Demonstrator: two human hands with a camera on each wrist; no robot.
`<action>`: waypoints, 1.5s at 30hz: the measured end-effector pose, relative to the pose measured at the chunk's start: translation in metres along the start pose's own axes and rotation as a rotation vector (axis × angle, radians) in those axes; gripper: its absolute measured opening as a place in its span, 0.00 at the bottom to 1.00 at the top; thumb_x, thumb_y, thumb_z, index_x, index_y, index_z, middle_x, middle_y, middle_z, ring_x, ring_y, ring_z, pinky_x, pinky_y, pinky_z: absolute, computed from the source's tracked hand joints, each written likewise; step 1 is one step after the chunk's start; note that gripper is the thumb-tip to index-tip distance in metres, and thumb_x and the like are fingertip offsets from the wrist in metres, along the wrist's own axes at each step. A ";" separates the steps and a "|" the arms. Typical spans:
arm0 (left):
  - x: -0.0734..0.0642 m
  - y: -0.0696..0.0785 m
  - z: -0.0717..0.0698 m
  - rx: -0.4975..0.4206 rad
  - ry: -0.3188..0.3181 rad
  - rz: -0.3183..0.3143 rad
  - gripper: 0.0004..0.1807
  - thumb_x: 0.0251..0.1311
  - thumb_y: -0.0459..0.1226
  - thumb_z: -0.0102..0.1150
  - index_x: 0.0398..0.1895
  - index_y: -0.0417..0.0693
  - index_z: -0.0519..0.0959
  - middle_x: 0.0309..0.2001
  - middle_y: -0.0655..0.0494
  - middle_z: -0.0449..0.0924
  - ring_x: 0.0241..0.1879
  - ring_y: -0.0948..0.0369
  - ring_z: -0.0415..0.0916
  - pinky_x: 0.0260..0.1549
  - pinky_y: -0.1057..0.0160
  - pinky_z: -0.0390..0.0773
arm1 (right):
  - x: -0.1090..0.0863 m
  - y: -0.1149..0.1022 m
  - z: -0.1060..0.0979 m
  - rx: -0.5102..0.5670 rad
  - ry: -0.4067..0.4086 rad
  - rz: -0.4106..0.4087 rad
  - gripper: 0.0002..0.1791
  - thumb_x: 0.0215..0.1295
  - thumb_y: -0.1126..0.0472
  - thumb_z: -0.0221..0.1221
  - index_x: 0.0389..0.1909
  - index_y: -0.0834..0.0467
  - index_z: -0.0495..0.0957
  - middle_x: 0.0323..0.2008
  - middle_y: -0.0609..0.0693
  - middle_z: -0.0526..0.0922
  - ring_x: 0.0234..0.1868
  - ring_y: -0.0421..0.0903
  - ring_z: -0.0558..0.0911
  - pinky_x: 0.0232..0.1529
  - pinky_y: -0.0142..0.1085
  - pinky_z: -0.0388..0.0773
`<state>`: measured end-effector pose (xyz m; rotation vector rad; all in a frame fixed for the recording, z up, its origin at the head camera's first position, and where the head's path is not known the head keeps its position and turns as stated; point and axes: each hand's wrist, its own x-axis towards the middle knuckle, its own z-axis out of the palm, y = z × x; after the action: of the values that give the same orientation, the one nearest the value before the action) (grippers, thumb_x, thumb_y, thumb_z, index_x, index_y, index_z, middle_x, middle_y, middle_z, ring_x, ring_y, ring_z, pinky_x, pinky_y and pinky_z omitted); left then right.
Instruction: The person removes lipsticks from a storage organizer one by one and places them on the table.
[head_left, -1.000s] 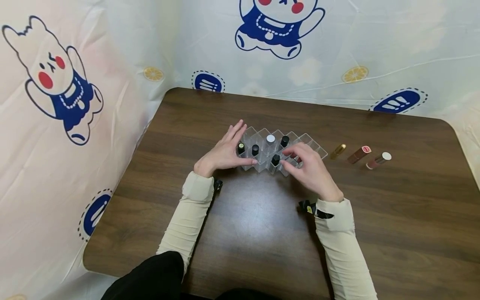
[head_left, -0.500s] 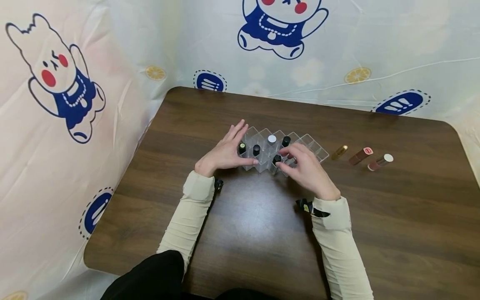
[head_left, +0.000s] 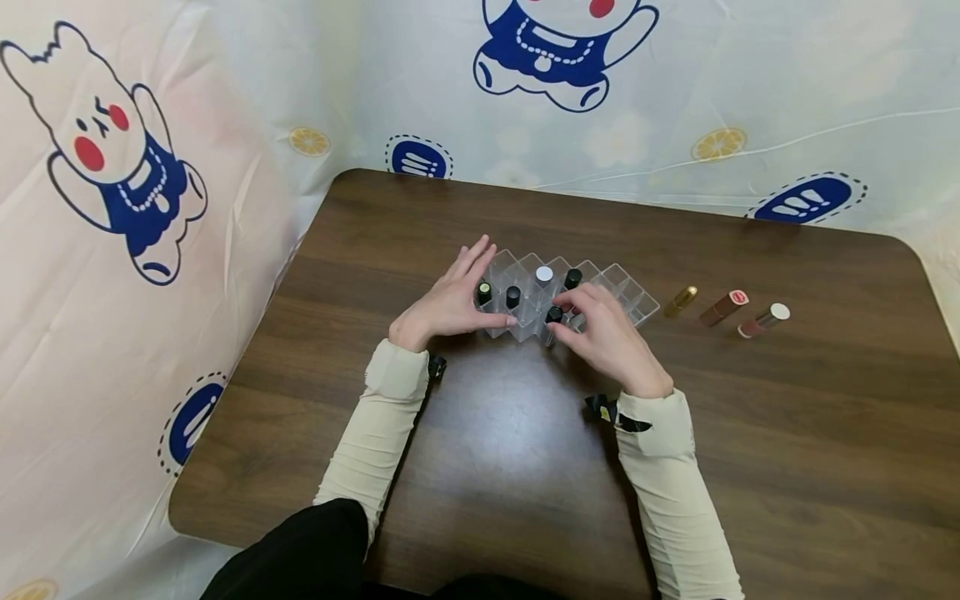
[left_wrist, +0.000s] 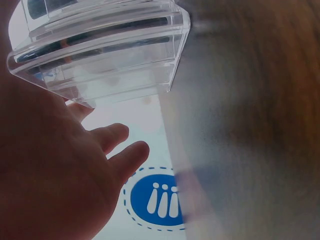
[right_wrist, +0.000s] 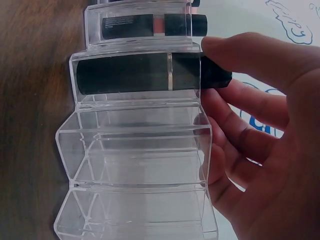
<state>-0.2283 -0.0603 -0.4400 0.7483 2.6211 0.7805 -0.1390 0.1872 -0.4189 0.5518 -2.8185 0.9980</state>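
Observation:
A clear acrylic lipstick holder (head_left: 624,283) with zigzag compartments stands on the brown table. My right hand (head_left: 611,337) pinches the cap of a black lipstick (right_wrist: 130,72) between thumb and fingers. That lipstick, banded with a thin gold ring, stands in a front compartment. My left hand (head_left: 453,302) rests at the holder's left end, thumb along the front and fingers spread behind. Other tubes stand in the holder: a black one with a light-green top (head_left: 484,292), a black-capped one (head_left: 513,297), a white-capped one (head_left: 543,275) and another dark-capped one (head_left: 573,277).
On the table (head_left: 750,433) right of the holder lie a gold tube (head_left: 680,301), a brown-red lipstick (head_left: 723,308) and a pinkish tube with a silver cap (head_left: 763,320). A printed curtain (head_left: 615,150) hangs along the back and left edges.
My right hand has moved slightly left, and its thumb and fingers have come onto the black lipstick's cap. My left hand has stayed at the holder's left end.

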 end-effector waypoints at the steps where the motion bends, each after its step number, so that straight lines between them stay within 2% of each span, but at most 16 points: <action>1: 0.000 0.000 0.000 -0.001 0.002 0.000 0.64 0.46 0.67 0.64 0.78 0.55 0.39 0.79 0.64 0.26 0.78 0.48 0.27 0.70 0.37 0.47 | 0.000 0.000 0.000 -0.004 0.001 -0.002 0.16 0.61 0.60 0.65 0.47 0.64 0.80 0.43 0.56 0.81 0.45 0.52 0.76 0.47 0.46 0.74; 16: 0.000 0.001 0.000 -0.006 0.012 0.002 0.63 0.46 0.66 0.64 0.78 0.53 0.40 0.79 0.61 0.29 0.77 0.47 0.27 0.70 0.37 0.47 | 0.002 -0.001 0.004 -0.032 0.016 0.012 0.15 0.60 0.60 0.65 0.45 0.64 0.80 0.43 0.57 0.80 0.45 0.54 0.76 0.48 0.47 0.73; 26: -0.001 0.002 0.000 -0.007 0.009 -0.007 0.63 0.46 0.66 0.64 0.78 0.55 0.40 0.78 0.66 0.26 0.78 0.47 0.27 0.70 0.38 0.47 | 0.001 -0.004 0.004 -0.063 0.011 0.020 0.15 0.62 0.59 0.63 0.46 0.63 0.80 0.43 0.56 0.79 0.45 0.53 0.74 0.48 0.47 0.72; 30: -0.001 0.003 0.000 -0.004 0.009 -0.008 0.63 0.46 0.66 0.64 0.78 0.54 0.40 0.79 0.64 0.28 0.78 0.48 0.27 0.70 0.37 0.47 | 0.001 -0.005 0.004 -0.064 0.012 0.023 0.15 0.62 0.59 0.63 0.46 0.63 0.80 0.43 0.56 0.79 0.46 0.53 0.74 0.48 0.47 0.72; 38: 0.000 0.001 0.000 -0.001 -0.002 -0.012 0.64 0.46 0.66 0.64 0.78 0.57 0.38 0.78 0.70 0.25 0.78 0.49 0.27 0.70 0.37 0.47 | 0.001 -0.004 0.003 -0.062 0.012 0.020 0.15 0.61 0.59 0.64 0.45 0.64 0.81 0.44 0.57 0.80 0.46 0.54 0.75 0.48 0.47 0.72; 45: 0.001 0.000 0.000 0.006 -0.002 -0.008 0.64 0.46 0.67 0.64 0.78 0.57 0.38 0.78 0.66 0.26 0.78 0.49 0.27 0.70 0.36 0.47 | 0.001 -0.004 0.001 -0.043 0.015 0.018 0.15 0.62 0.59 0.63 0.45 0.64 0.81 0.43 0.57 0.80 0.46 0.54 0.76 0.48 0.47 0.74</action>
<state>-0.2293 -0.0598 -0.4406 0.7389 2.6240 0.7693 -0.1381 0.1831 -0.4173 0.5133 -2.8293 0.9387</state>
